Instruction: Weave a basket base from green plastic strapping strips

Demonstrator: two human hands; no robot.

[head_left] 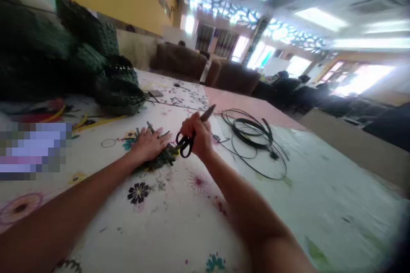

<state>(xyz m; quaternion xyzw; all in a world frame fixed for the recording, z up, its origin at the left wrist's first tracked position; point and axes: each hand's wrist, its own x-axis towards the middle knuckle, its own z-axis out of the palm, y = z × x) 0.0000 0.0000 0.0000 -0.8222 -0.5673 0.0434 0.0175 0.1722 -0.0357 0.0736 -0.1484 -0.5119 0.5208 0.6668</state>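
My left hand (149, 143) lies palm down on a small heap of dark green strip scraps (163, 158), its fingers stretched out and apart. A few strip ends poke up between and beyond those fingers. Just to its right, my right hand (199, 134) is closed around a pair of scissors (184, 144). The black handle loops stick out on the left of the fist, while the blade tip points up and away to the right. Part of the scissors is hidden inside the fist. Both hands are over a white flowered tablecloth (179, 222).
Coils of dark strip (253, 134) lie on the table to the right. Dark green woven baskets (118, 85) are stacked at the back left, with yellow strips (99, 123) in front. A brown sofa (179, 62) stands beyond the table. People sit at the far right.
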